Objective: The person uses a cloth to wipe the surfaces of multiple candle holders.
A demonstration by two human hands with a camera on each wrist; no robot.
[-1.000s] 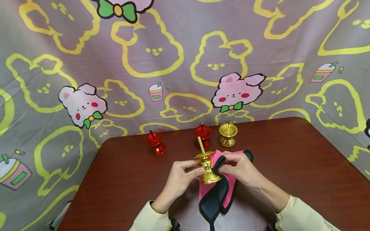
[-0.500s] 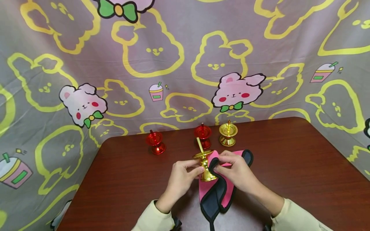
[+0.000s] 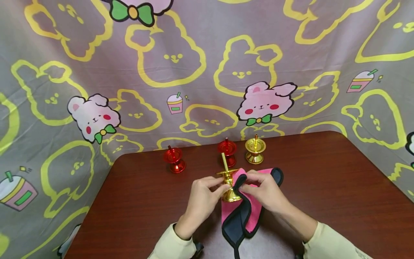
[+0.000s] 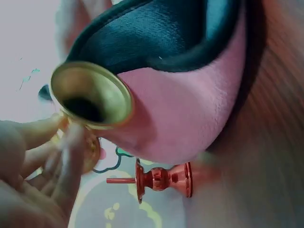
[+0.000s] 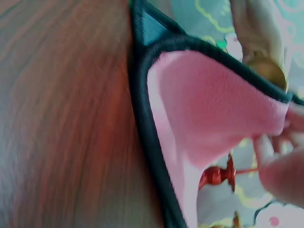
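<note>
In the head view my left hand (image 3: pixel 200 205) grips a shiny gold candle holder (image 3: pixel 230 196) by its waist, thumb and fingers around it. Its thin tube points up, leaning slightly left. The left wrist view looks into the holder's hollow, flared base (image 4: pixel 90 90). My right hand (image 3: pixel 268 192) pinches a folded cloth (image 3: pixel 255 217), pink and plush on one face, dark on the other, with black edging. The cloth's gathered edge lies against the right side of the holder, hiding part of it. The right fingertips are partly covered by the fold.
Behind the hands stand two red candle holders, one at left (image 3: pixel 176 160) and one in the middle (image 3: pixel 227 148), plus another gold candle holder (image 3: pixel 254 151). All rest near the back edge of the brown wooden table (image 3: pixel 139 208). A printed cartoon curtain (image 3: pixel 207 64) hangs behind it.
The right hand has shifted slightly left with the cloth's edge, which now covers more of the gold candle holder. The holder has moved up a little and its base has swung left.
</note>
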